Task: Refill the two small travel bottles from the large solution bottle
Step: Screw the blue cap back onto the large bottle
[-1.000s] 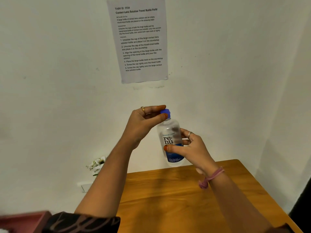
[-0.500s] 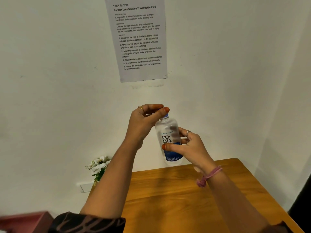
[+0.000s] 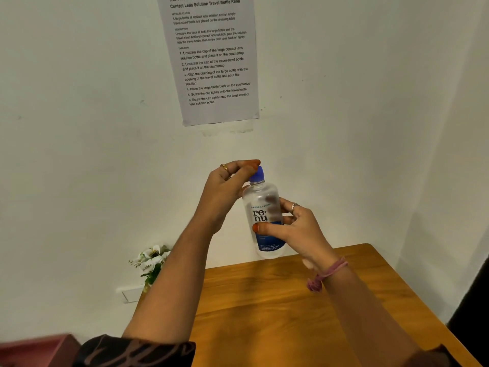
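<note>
The large solution bottle (image 3: pixel 262 207) is clear with a blue lower label and the word "renu". It is held upright in the air above the far edge of the wooden table (image 3: pixel 277 300). My right hand (image 3: pixel 299 229) grips its body from the right. My left hand (image 3: pixel 227 192) pinches the blue cap (image 3: pixel 258 174) from the left with thumb and fingers. The cap sits on the neck. No small travel bottles are in view.
A printed task sheet (image 3: pixel 211 56) hangs on the white wall behind. White artificial flowers (image 3: pixel 152 258) stand left of the table by a wall socket (image 3: pixel 131 294). A pink box (image 3: pixel 34 349) lies at the lower left edge.
My left fingers have shifted on the cap, which shows more blue than half a second ago. The bottle and my right hand have stayed at about the same height.
</note>
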`<state>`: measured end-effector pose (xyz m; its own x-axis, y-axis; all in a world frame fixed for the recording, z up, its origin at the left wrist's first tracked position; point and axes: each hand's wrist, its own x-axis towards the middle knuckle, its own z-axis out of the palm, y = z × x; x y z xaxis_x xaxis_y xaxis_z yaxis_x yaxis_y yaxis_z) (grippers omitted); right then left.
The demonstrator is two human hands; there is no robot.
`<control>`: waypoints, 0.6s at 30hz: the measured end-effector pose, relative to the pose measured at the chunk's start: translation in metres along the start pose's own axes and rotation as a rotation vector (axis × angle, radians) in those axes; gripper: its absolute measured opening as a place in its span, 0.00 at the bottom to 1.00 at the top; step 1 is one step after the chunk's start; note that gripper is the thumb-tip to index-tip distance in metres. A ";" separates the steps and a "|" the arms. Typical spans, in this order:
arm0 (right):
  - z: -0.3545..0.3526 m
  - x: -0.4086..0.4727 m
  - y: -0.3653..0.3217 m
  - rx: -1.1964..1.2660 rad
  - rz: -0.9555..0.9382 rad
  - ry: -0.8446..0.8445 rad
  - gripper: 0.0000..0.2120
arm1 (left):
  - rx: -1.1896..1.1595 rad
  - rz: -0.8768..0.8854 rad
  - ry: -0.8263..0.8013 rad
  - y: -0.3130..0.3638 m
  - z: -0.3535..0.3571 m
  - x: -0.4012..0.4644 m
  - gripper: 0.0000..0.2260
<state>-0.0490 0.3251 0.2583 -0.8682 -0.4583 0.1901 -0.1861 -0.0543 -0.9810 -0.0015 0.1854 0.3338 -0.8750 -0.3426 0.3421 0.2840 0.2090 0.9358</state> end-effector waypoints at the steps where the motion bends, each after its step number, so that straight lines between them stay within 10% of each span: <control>1: 0.000 0.000 0.000 -0.004 -0.004 -0.001 0.30 | -0.001 0.006 0.013 0.001 0.001 0.000 0.05; 18: 0.001 -0.002 0.005 0.022 0.012 -0.003 0.28 | -0.004 -0.009 -0.007 0.001 0.004 -0.004 0.08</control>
<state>-0.0475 0.3248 0.2532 -0.8690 -0.4617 0.1779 -0.1652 -0.0682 -0.9839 0.0005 0.1902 0.3330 -0.8802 -0.3384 0.3327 0.2773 0.2021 0.9393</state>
